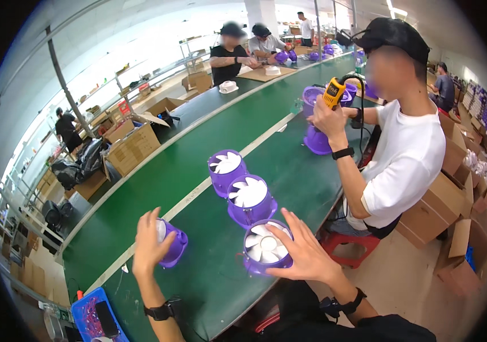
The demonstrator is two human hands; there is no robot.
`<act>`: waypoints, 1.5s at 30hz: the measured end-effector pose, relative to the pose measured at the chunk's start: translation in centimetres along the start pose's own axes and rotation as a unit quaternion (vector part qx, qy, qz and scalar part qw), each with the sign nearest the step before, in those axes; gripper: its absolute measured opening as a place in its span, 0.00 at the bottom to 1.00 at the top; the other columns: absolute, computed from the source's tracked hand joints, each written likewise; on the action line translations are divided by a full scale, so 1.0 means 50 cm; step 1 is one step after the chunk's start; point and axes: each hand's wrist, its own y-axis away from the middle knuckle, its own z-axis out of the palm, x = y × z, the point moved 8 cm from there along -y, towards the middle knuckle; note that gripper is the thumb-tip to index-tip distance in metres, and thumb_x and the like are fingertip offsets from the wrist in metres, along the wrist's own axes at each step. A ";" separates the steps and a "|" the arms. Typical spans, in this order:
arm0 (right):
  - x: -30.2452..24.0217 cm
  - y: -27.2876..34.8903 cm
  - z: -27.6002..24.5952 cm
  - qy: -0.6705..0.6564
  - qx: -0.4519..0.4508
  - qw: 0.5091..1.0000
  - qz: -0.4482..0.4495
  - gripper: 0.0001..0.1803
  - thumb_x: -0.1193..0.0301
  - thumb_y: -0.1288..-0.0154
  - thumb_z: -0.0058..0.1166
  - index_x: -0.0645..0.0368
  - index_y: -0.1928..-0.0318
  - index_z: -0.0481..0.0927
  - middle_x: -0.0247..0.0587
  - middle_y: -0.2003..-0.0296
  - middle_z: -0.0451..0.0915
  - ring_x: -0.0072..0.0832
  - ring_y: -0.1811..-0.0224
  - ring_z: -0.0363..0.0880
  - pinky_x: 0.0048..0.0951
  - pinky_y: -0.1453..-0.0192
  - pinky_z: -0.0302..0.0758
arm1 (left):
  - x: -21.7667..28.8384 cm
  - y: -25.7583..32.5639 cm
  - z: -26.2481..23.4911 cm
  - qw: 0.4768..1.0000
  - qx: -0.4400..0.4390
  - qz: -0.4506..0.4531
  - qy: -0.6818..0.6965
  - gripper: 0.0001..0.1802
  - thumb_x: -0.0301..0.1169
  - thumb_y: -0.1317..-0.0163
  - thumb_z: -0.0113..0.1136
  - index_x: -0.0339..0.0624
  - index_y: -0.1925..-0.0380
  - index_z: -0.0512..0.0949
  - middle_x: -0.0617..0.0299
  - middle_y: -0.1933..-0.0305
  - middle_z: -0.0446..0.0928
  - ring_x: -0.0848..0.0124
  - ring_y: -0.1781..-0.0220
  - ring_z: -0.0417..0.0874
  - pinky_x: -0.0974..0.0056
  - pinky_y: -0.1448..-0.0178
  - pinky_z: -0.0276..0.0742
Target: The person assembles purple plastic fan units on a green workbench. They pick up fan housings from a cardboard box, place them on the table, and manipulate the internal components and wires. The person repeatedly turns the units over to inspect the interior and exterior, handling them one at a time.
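My right hand [309,253] is spread over the right side of a purple fan housing [267,268] with white blades. Its thumb is low by the rim and its fingers reach over the blades; whether it presses on the rim I cannot tell. To the left, my left hand [151,245] has its fingers stretched up and its thumb apart, beside another purple fan housing [176,251] that lies tilted. The hand partly hides that housing's white blades. Two more fan housings, a nearer one [253,214] and a farther one [225,176], stand upright beyond my right hand.
At right, a co-worker holds a yellow power tool [333,93] near purple housings [317,139]. A blue tray [98,313] with small parts and a dark phone sits lower left. A pale strip [189,198] runs along the green table [198,279]. A red stool [351,248] stands beside it.
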 end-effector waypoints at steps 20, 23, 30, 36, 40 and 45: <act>0.104 0.077 0.007 -0.106 0.065 0.990 0.065 0.53 0.54 0.59 0.74 0.56 0.34 0.61 0.58 0.36 0.61 0.56 0.37 0.65 0.50 0.35 0.65 | 0.328 -0.126 0.194 0.993 -0.109 0.042 -0.025 0.56 0.52 0.63 0.75 0.51 0.33 0.59 0.49 0.36 0.65 0.48 0.35 0.66 0.44 0.39 0.71; 0.119 0.065 0.002 -0.119 0.071 0.988 0.069 0.55 0.55 0.60 0.75 0.57 0.33 0.59 0.61 0.35 0.60 0.57 0.35 0.63 0.49 0.33 0.64 | 0.260 -0.124 0.190 0.996 -0.088 0.018 -0.023 0.55 0.52 0.63 0.74 0.46 0.33 0.60 0.48 0.36 0.65 0.46 0.35 0.66 0.49 0.36 0.69; 0.255 -0.076 0.031 -0.071 0.166 0.974 0.135 0.57 0.55 0.56 0.72 0.53 0.29 0.52 0.65 0.32 0.53 0.61 0.34 0.61 0.49 0.34 0.66 | 0.137 -0.183 0.214 0.998 0.006 -0.051 -0.032 0.55 0.53 0.61 0.73 0.45 0.33 0.59 0.47 0.33 0.62 0.48 0.31 0.62 0.41 0.33 0.63; 0.295 -0.113 0.069 -0.053 0.249 0.962 0.099 0.60 0.59 0.54 0.72 0.59 0.27 0.44 0.73 0.31 0.44 0.63 0.30 0.54 0.50 0.29 0.59 | 0.082 -0.206 0.188 0.996 0.086 0.027 0.000 0.49 0.52 0.51 0.67 0.44 0.32 0.59 0.45 0.34 0.65 0.49 0.32 0.64 0.47 0.29 0.59; 0.359 -0.074 0.079 -0.271 0.247 0.916 0.164 0.58 0.63 0.49 0.70 0.63 0.28 0.43 0.71 0.32 0.51 0.56 0.28 0.52 0.46 0.26 0.53 | -0.062 -0.132 0.088 0.988 0.063 -0.106 -0.098 0.46 0.60 0.47 0.60 0.47 0.33 0.62 0.44 0.34 0.66 0.49 0.30 0.63 0.44 0.31 0.60; 0.317 -0.088 0.092 -0.133 0.229 0.957 0.118 0.51 0.63 0.48 0.69 0.64 0.30 0.51 0.60 0.35 0.59 0.52 0.32 0.60 0.45 0.30 0.60 | -0.148 0.034 0.068 0.975 -0.136 -0.143 0.106 0.58 0.53 0.58 0.73 0.34 0.31 0.57 0.40 0.36 0.64 0.49 0.33 0.67 0.53 0.29 0.62</act>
